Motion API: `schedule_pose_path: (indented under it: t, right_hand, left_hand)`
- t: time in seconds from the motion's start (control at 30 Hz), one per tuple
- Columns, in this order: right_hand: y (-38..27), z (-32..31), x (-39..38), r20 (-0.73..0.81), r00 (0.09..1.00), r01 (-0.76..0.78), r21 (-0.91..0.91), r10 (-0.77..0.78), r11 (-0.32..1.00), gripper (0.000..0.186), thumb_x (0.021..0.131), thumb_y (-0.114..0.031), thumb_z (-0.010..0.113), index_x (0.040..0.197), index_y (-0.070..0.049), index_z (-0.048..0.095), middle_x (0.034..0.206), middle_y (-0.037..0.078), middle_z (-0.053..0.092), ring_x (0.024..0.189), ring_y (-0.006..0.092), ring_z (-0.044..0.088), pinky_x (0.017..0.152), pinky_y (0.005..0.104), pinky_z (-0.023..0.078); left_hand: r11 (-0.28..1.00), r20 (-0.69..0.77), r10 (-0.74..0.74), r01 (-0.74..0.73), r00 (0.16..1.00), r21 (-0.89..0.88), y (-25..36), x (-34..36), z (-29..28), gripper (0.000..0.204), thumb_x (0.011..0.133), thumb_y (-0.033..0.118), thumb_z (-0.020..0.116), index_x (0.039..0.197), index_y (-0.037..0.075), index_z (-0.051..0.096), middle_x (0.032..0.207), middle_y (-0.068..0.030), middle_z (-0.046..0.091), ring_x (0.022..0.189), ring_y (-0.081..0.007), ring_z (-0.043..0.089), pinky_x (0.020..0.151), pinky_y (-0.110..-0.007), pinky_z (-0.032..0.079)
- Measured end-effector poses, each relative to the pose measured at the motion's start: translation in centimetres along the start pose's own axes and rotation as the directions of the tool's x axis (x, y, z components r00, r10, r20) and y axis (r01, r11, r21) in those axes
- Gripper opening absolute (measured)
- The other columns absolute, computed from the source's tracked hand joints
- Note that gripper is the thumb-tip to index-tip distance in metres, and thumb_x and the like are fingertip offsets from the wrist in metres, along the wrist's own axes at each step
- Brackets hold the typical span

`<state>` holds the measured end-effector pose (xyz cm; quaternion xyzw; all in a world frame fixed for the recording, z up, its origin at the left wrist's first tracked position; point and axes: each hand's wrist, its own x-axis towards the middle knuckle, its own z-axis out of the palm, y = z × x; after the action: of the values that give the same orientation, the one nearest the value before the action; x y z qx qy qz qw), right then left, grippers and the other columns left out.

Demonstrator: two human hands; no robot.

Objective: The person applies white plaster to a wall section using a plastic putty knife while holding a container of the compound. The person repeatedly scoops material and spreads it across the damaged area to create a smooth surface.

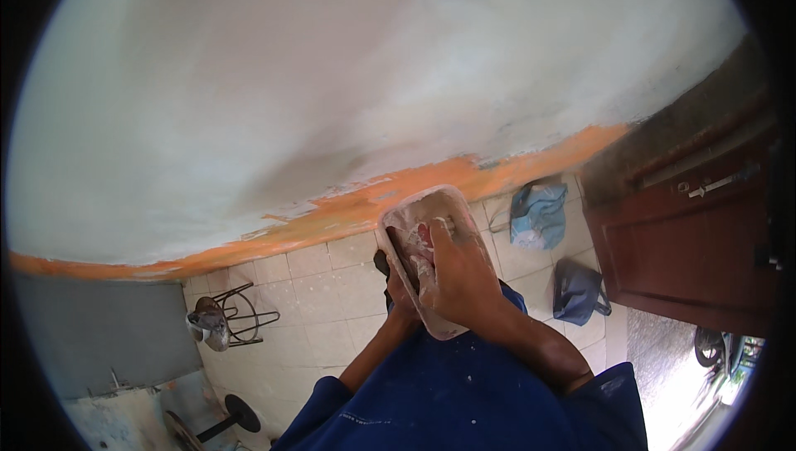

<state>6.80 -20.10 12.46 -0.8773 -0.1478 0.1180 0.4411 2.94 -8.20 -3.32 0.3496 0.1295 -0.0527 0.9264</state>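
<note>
A pale rectangular plastic tub, smeared with whitish paste, is held in front of my body near the wall. My left hand supports it from the left side, fingers partly hidden beneath. My right hand reaches into the tub, closed, with white paste on its fingers. A small reddish part shows by those fingers; whatever they grip is mostly hidden. A dark strip runs along the tub's left inner side.
Ahead rises a whitish wall with an orange lower band. A metal-legged stool stands left on the tiled floor. A light blue bag, a dark blue bag and a brown door are right.
</note>
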Motion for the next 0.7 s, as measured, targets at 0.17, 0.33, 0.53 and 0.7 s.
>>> schedule_pose_path:
  t: [0.17, 0.33, 0.53, 0.7]
  right_hand:
    - [-1.1, -0.8, -0.4, 0.145, 0.977, -0.146, -0.092, 0.158, 0.985, 0.06, 0.068, -0.01, 0.066, 0.121, 0.005, 0.041, 0.086, 0.026, 0.062, 0.082, 0.0442, 0.061, 0.076, 0.0481, 0.047]
    - [0.7, -1.7, -1.1, -0.142, 0.989, -0.004, 0.176, 0.029, 0.984, 0.052, 0.07, -0.002, 0.063, 0.117, 0.007, 0.042, 0.087, 0.028, 0.063, 0.083, 0.0418, 0.064, 0.071, 0.043, 0.051]
    - [1.2, -2.3, -0.3, -0.115, 0.989, -0.075, 0.147, 0.092, 0.986, 0.048, 0.07, 0.001, 0.062, 0.114, 0.008, 0.043, 0.086, 0.027, 0.064, 0.085, 0.043, 0.063, 0.072, 0.0405, 0.052]
    - [1.9, -1.2, 0.3, -0.043, 0.993, -0.104, 0.129, 0.111, 0.986, 0.049, 0.069, -0.001, 0.063, 0.113, 0.009, 0.043, 0.091, 0.03, 0.062, 0.087, 0.0458, 0.061, 0.074, 0.0435, 0.05]
  left_hand:
    - [0.993, 0.037, 0.005, -0.001, 0.999, -0.115, -0.1, 0.0, 0.0, 0.067, 0.095, 0.055, 0.03, 0.144, 0.01, 0.023, 0.14, -0.0158, 0.037, 0.122, -0.0321, 0.045, 0.105, -0.045, 0.036]
    - [0.989, 0.06, 0.014, -0.005, 0.998, -0.151, 0.2, 0.1, 0.7, 0.067, 0.095, 0.055, 0.029, 0.144, 0.01, 0.023, 0.14, -0.016, 0.037, 0.121, -0.0319, 0.046, 0.105, -0.045, 0.036]
    - [0.985, 0.069, 0.031, -0.019, 0.997, -0.174, 0.3, 0.2, 1.3, 0.067, 0.095, 0.055, 0.029, 0.144, 0.01, 0.023, 0.14, -0.0164, 0.037, 0.121, -0.0316, 0.046, 0.105, -0.045, 0.036]
    - [0.969, 0.15, 0.061, -0.023, 0.987, -0.245, 0.4, 0.0, 2.3, 0.066, 0.096, 0.055, 0.029, 0.144, 0.01, 0.023, 0.14, -0.0167, 0.037, 0.121, -0.0314, 0.046, 0.105, -0.044, 0.036]
